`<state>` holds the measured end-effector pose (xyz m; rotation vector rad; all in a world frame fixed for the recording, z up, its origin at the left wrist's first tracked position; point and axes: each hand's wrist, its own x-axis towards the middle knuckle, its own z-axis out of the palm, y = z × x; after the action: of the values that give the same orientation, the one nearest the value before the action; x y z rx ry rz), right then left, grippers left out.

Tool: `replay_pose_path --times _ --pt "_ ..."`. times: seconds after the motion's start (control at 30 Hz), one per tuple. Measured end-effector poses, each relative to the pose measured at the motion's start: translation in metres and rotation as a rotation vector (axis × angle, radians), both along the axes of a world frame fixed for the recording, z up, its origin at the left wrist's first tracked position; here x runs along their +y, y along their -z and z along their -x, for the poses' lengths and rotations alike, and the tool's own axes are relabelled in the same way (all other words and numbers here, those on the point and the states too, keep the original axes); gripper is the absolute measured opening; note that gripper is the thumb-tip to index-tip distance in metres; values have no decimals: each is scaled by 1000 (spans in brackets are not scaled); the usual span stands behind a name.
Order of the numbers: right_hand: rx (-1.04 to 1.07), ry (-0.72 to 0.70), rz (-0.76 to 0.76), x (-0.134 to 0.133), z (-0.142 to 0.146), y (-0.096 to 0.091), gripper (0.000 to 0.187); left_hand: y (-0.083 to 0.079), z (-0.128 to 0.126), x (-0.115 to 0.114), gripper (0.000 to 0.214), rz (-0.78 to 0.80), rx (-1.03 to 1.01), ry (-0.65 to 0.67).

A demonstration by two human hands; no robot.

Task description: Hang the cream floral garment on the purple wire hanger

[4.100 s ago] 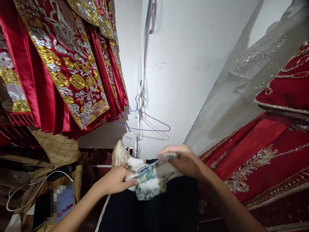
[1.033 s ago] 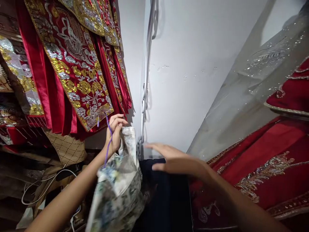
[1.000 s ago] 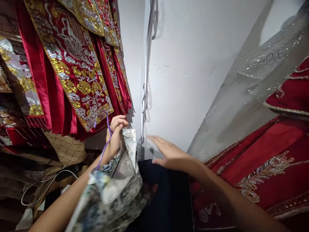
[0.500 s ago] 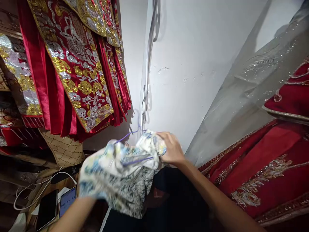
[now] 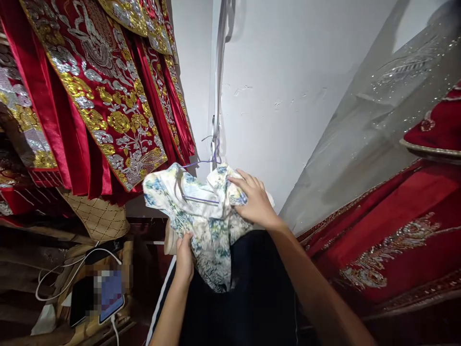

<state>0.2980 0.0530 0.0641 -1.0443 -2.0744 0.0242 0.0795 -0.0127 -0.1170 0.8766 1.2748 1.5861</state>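
Note:
A white garment with blue and yellow flowers (image 5: 201,216) hangs on a purple wire hanger (image 5: 203,198) whose hook sits on a metal rail (image 5: 216,129) at the wall. My right hand (image 5: 252,199) rests on the garment's right shoulder with fingers curled over the cloth. Lower down, my left hand (image 5: 184,257) pinches the garment's lower left edge. Both arms reach out over my dark trousers (image 5: 252,298).
Red robes with gold and silver embroidery (image 5: 104,96) hang at the left. More red embroidered cloth (image 5: 389,240) and a grey sequinned veil (image 5: 367,125) lie at the right. Phones and white cables (image 5: 97,295) lie at the lower left beside a quilted gold cushion (image 5: 95,216).
The garment went from folded in both hands onto the purple hanger, and the hanger now hangs on the rail. My left hand dropped to the lower edge.

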Motion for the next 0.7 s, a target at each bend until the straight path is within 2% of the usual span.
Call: replay_pose_path --times 0.1,0.2,0.27,0.33,0.4,0.47,0.53,0.63,0.7 --pt "416 -88 294 -34 0 56 49 18 -9 -20 36 165 -208 6" --pt "795 -85 668 -67 22 116 37 21 -14 -34 44 217 -120 38" --pt "904 -137 869 -79 44 141 48 18 -14 -38 48 246 -47 27" --pt "922 -186 981 -79 63 146 57 14 -12 -40 51 247 -16 54" --pt "884 -151 974 -69 73 140 60 10 -8 -43 52 217 0 105" --pt "797 -65 936 -57 76 131 55 6 -2 -46 50 185 32 144" --pt "672 -20 960 -50 75 128 46 1 4 -50 45 163 71 165" --pt "577 24 1011 -50 72 134 36 -5 12 -52 40 174 87 207" --pt "570 41 1018 -55 69 140 32 -6 16 -51 37 157 80 179"
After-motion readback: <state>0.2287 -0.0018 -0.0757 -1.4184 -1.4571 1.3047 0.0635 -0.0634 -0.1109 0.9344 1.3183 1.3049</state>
